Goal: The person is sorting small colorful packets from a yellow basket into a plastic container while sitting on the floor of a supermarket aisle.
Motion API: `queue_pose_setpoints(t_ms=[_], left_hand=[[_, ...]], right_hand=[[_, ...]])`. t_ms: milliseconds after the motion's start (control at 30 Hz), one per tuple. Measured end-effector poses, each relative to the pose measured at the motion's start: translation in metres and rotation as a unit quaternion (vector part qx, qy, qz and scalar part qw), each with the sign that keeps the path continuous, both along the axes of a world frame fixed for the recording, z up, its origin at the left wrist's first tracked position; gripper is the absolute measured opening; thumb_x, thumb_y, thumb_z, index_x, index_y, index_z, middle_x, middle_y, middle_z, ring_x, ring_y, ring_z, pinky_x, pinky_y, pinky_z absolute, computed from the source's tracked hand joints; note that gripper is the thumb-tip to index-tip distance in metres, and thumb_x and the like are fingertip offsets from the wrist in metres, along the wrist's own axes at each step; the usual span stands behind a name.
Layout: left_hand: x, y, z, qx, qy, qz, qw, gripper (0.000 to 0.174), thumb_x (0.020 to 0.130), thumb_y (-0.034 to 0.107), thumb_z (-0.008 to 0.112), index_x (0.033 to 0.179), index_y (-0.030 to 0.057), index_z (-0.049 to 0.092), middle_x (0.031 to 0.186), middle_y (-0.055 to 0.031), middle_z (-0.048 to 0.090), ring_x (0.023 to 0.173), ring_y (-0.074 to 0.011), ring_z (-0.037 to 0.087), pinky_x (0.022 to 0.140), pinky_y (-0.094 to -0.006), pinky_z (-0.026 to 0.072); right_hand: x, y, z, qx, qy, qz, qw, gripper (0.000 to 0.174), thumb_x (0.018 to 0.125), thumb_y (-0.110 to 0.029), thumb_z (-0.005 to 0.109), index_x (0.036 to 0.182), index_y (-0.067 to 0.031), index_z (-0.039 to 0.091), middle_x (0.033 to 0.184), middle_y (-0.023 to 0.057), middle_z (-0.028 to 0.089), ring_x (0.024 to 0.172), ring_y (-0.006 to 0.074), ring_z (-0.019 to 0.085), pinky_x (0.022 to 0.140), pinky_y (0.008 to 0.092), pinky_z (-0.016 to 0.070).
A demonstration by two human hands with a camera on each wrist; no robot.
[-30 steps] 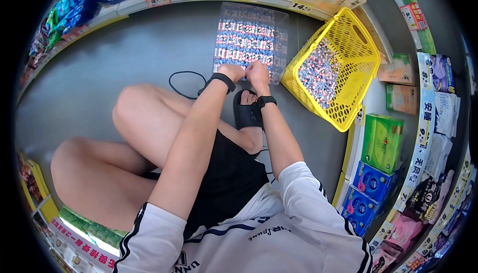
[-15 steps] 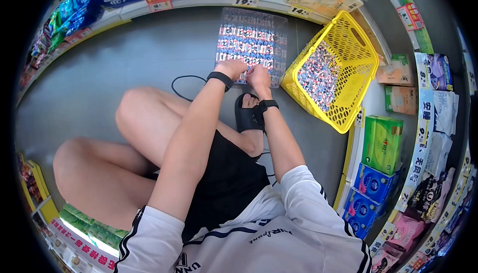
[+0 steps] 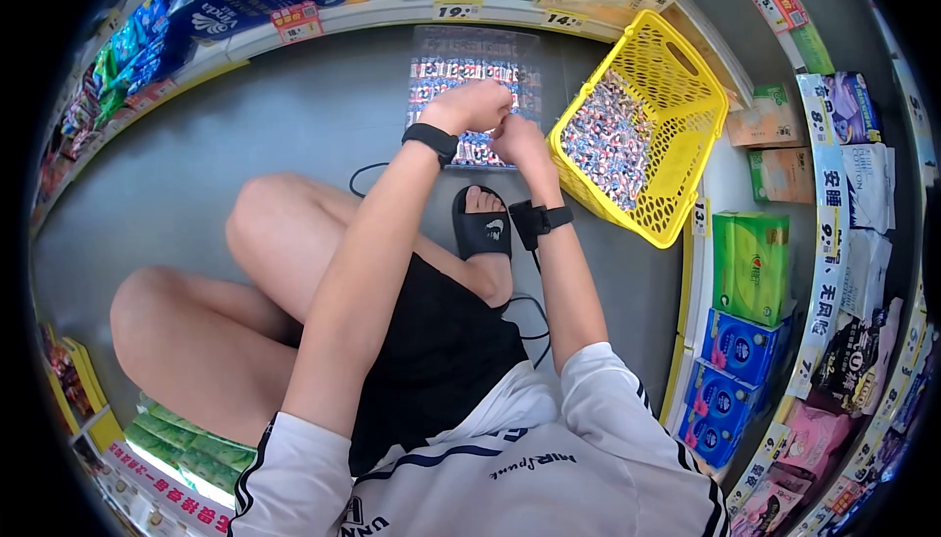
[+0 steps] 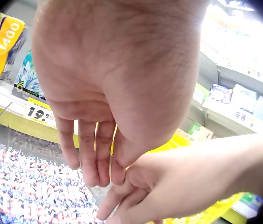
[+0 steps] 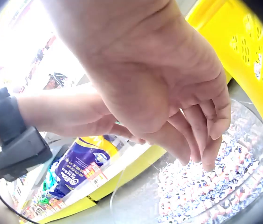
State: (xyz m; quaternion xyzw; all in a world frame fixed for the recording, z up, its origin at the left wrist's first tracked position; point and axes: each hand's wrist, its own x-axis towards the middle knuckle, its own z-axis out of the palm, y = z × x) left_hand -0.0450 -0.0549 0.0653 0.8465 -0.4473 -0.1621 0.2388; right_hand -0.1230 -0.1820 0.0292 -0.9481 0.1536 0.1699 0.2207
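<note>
Candies [image 3: 461, 70] lie in a clear box [image 3: 530, 59] below left grip [image 3: 469, 106] and right grip [image 3: 525, 143].

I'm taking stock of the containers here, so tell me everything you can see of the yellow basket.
The yellow basket looks like plastic, its walls pierced by many small openings, with an oblong slot near the rim at one end. It is open-topped and appears to stand on the grey floor, right of the clear box in the head view. Many small wrapped pieces lie inside, gathered toward one side. Whether it touches the shelf is unclear.
</note>
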Motion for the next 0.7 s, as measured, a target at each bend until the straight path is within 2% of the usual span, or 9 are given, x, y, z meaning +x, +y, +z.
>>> queue_pose_setpoints(t_ms=[133, 200, 233, 267, 333, 367, 500, 567, 700], left_hand=[[-0.003, 0.007, -0.012, 0.067, -0.008, 0.035, 0.997, 0.019, 0.086, 0.011, 0.057, 0.096, 0.0027, 0.071, 0.096, -0.0233, 0.069, 0.093, -0.0407, 0.066, 0.08, -0.0481, 0.0524], [-0.008, 0.018, -0.024, 0.131, 0.017, 0.045, 0.99, 0.02, 0.085, 0.012, 0.062, 0.1, 0.0054, 0.073, 0.105, -0.0212, 0.071, 0.097, -0.0389, 0.069, 0.082, -0.0478, 0.0557], [-0.01, 0.023, -0.03, 0.168, 0.052, 0.06, 0.983, 0.022, 0.087, 0.01, 0.06, 0.104, 0.0055, 0.073, 0.111, -0.0209, 0.07, 0.103, -0.0377, 0.068, 0.084, -0.0465, 0.0563], [-0.014, 0.028, -0.036, 0.169, 0.053, 0.061, 0.982, 0.022, 0.087, 0.01, 0.06, 0.104, 0.0055, 0.073, 0.111, -0.0209, 0.07, 0.103, -0.0377, 0.068, 0.084, -0.0465, 0.0563], [-0.02, 0.034, -0.063, 0.248, 0.049, 0.096, 0.963, 0.021, 0.088, 0.01, 0.058, 0.103, 0.0052, 0.071, 0.105, -0.0198, 0.071, 0.102, -0.0369, 0.068, 0.085, -0.0467, 0.0541], [-0.018, 0.035, -0.077, 0.289, 0.053, 0.064, 0.954, 0.024, 0.089, 0.011, 0.059, 0.109, 0.0079, 0.071, 0.112, -0.0193, 0.07, 0.106, -0.0363, 0.067, 0.088, -0.0454, 0.054], [-0.031, 0.04, -0.087, 0.315, 0.084, 0.07, 0.943, 0.028, 0.088, 0.01, 0.061, 0.115, 0.0106, 0.07, 0.119, -0.0147, 0.069, 0.112, -0.0344, 0.066, 0.092, -0.0433, 0.0543], [-0.033, 0.042, -0.098, 0.314, 0.082, 0.082, 0.942, 0.029, 0.089, 0.009, 0.061, 0.116, 0.0115, 0.07, 0.12, -0.0143, 0.069, 0.113, -0.034, 0.065, 0.092, -0.0435, 0.0544], [-0.037, 0.04, -0.093, 0.317, 0.082, 0.084, 0.941, 0.031, 0.091, 0.011, 0.059, 0.121, 0.0152, 0.068, 0.125, -0.0124, 0.066, 0.115, -0.0334, 0.064, 0.093, -0.0453, 0.0547]], right_hand=[[0.005, 0.0, -0.032, -0.005, -0.025, -0.011, 1.0, 0.025, 0.08, -0.017, 0.067, 0.103, -0.0086, 0.074, 0.106, 0.0207, 0.072, 0.105, 0.0366, 0.068, 0.094, 0.0439, 0.0528], [0.006, 0.009, -0.04, -0.019, 0.007, -0.022, 1.0, 0.025, 0.082, -0.019, 0.066, 0.103, -0.0085, 0.074, 0.109, 0.0218, 0.071, 0.107, 0.0377, 0.067, 0.095, 0.0447, 0.0525], [0.008, 0.015, -0.042, -0.018, 0.022, -0.022, 0.999, 0.027, 0.083, -0.021, 0.067, 0.106, -0.0081, 0.073, 0.113, 0.0219, 0.07, 0.109, 0.038, 0.066, 0.095, 0.0454, 0.0529], [0.01, 0.02, -0.044, -0.016, 0.024, -0.02, 0.999, 0.027, 0.083, -0.021, 0.067, 0.106, -0.0081, 0.073, 0.113, 0.0219, 0.07, 0.109, 0.038, 0.066, 0.095, 0.0454, 0.0529], [0.013, 0.026, -0.057, -0.036, 0.066, -0.028, 0.997, 0.031, 0.083, -0.022, 0.069, 0.11, -0.0072, 0.072, 0.117, 0.0209, 0.069, 0.112, 0.0368, 0.066, 0.095, 0.0457, 0.0533], [0.014, 0.029, -0.064, -0.051, 0.076, -0.021, 0.996, 0.036, 0.081, -0.022, 0.073, 0.114, -0.007, 0.07, 0.119, 0.0199, 0.069, 0.114, 0.0355, 0.066, 0.095, 0.0462, 0.054], [0.018, 0.036, -0.08, -0.049, 0.091, -0.027, 0.994, 0.042, 0.076, -0.022, 0.079, 0.114, -0.0056, 0.069, 0.12, 0.0193, 0.069, 0.114, 0.035, 0.066, 0.093, 0.0456, 0.0555], [0.02, 0.037, -0.085, -0.045, 0.089, -0.024, 0.995, 0.042, 0.076, -0.022, 0.079, 0.113, -0.0051, 0.069, 0.12, 0.0195, 0.068, 0.114, 0.0355, 0.066, 0.093, 0.0454, 0.0555], [0.021, 0.039, -0.08, -0.038, 0.086, -0.043, 0.995, 0.039, 0.078, -0.021, 0.077, 0.113, -0.0049, 0.07, 0.121, 0.0198, 0.068, 0.115, 0.0359, 0.065, 0.094, 0.0449, 0.0554]])
